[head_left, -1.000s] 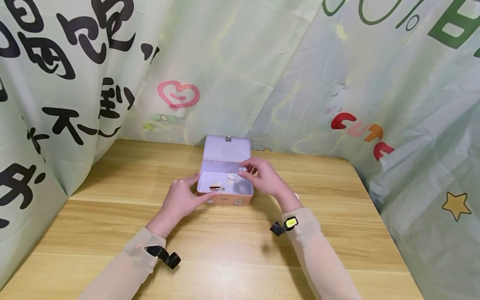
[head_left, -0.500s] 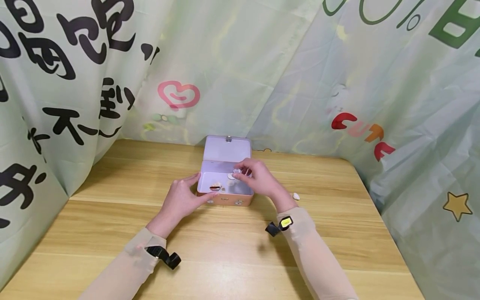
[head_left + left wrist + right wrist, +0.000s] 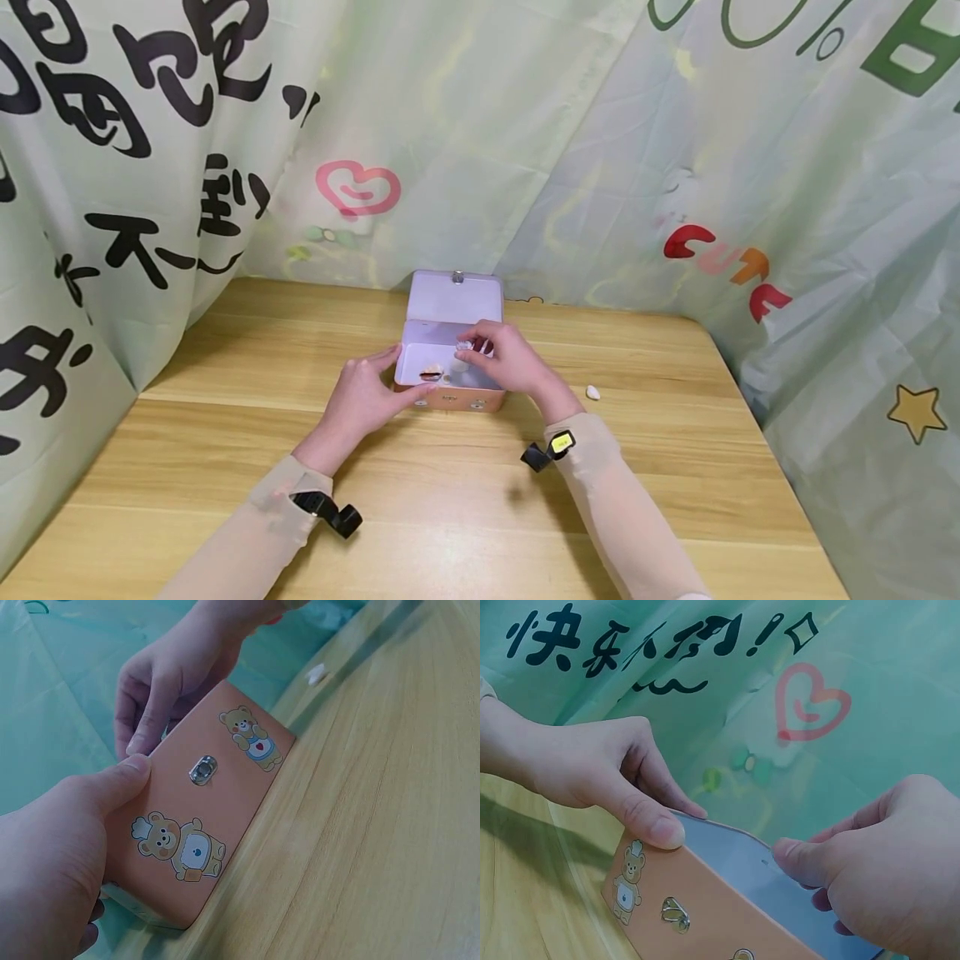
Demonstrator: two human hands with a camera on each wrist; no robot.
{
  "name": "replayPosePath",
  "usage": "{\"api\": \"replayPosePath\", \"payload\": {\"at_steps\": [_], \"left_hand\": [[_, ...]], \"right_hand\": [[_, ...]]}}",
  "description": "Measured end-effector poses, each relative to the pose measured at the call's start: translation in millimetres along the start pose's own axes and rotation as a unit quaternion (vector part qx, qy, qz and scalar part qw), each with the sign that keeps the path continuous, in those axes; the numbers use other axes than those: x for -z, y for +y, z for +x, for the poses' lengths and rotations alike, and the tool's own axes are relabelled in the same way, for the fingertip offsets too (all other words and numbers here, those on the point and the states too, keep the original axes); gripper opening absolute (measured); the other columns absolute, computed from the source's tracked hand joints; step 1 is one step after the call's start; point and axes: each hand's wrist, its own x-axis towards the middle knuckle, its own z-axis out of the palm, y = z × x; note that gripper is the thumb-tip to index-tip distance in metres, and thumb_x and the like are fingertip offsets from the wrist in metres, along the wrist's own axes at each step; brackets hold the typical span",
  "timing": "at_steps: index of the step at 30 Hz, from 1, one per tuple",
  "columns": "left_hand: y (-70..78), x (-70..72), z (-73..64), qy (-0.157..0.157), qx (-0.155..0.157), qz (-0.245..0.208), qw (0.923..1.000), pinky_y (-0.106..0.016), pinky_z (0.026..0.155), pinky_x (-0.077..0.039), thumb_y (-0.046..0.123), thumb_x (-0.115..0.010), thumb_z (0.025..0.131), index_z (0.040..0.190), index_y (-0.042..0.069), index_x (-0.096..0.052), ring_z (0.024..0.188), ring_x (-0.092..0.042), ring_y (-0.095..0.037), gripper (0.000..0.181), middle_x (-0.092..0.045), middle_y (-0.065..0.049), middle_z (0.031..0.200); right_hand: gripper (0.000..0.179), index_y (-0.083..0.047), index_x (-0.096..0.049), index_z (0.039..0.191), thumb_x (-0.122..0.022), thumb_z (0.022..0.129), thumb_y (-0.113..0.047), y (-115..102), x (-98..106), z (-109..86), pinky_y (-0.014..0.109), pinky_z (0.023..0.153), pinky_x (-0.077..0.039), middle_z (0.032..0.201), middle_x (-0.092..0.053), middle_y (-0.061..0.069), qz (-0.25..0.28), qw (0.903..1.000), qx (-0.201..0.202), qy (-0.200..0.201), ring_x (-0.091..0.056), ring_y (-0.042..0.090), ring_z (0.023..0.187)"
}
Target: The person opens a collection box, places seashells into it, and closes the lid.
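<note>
A small tin box (image 3: 455, 400), orange outside with bear pictures and pale lilac inside, stands on the table with its lid (image 3: 453, 300) raised. My left hand (image 3: 363, 390) grips its left end, thumb on the front rim and fingers round the far side. Over the opening, my right hand (image 3: 510, 354) pinches a small ridged whitish seashell (image 3: 464, 344) between thumb and fingers. A brownish-white shell (image 3: 431, 372) and other small pale pieces lie on the box floor. In the right wrist view, the right fingers hide what they hold.
A small white shell (image 3: 592, 392) lies on the wooden table (image 3: 660, 467), right of the box. Printed curtains (image 3: 480, 150) hang close behind the table and along both sides. The box front carries a metal clasp (image 3: 202, 771).
My right hand has moved left over the box with the pinched seashell. The white shell on the table, earlier mostly behind the right wrist, shows fully. The left hand and box stay put.
</note>
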Motion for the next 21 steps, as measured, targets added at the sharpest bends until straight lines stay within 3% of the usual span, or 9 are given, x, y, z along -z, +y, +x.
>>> {"api": "replayPosePath", "payload": {"at_steps": [6,13,21], "left_hand": [[-0.9,1.0,0.6,0.0,-0.008,0.004,1.0,-0.033,0.047,-0.043,0.06,-0.09,0.078,0.138,-0.009,-0.064,0.056,-0.053,-0.016,0.094,-0.061,-0.032,0.133],[-1.0,0.1,1.3,0.011,-0.028,0.006,0.9995,-0.034,0.06,-0.05,0.062,-0.089,0.079,0.137,-0.007,-0.066,0.08,-0.07,-0.023,0.093,-0.064,-0.03,0.13],[-1.1,-0.2,0.6,0.009,-0.022,0.002,0.9997,-0.034,0.05,-0.045,0.055,-0.092,0.078,0.137,-0.008,-0.066,0.062,-0.059,-0.017,0.09,-0.063,-0.031,0.13]], "right_hand": [[0.023,0.0,-0.075,0.119,-0.076,0.1,-0.013,0,-4,5.0,0.032,0.077,-0.055,0.102,-0.072,0.004,-0.006,0.9998,-0.003,-0.02,-0.065,0.017,0.088],[0.02,-0.001,-0.076,0.116,-0.077,0.099,-0.013,-2,-8,7.8,0.032,0.075,-0.055,0.099,-0.072,0.004,-0.002,0.9994,-0.011,-0.032,-0.065,0.018,0.087],[0.021,-0.001,-0.076,0.118,-0.076,0.1,-0.013,-1,-11,10.2,0.035,0.083,-0.056,0.104,-0.073,0.005,-0.015,0.9985,-0.021,-0.049,-0.067,0.018,0.095]]}}
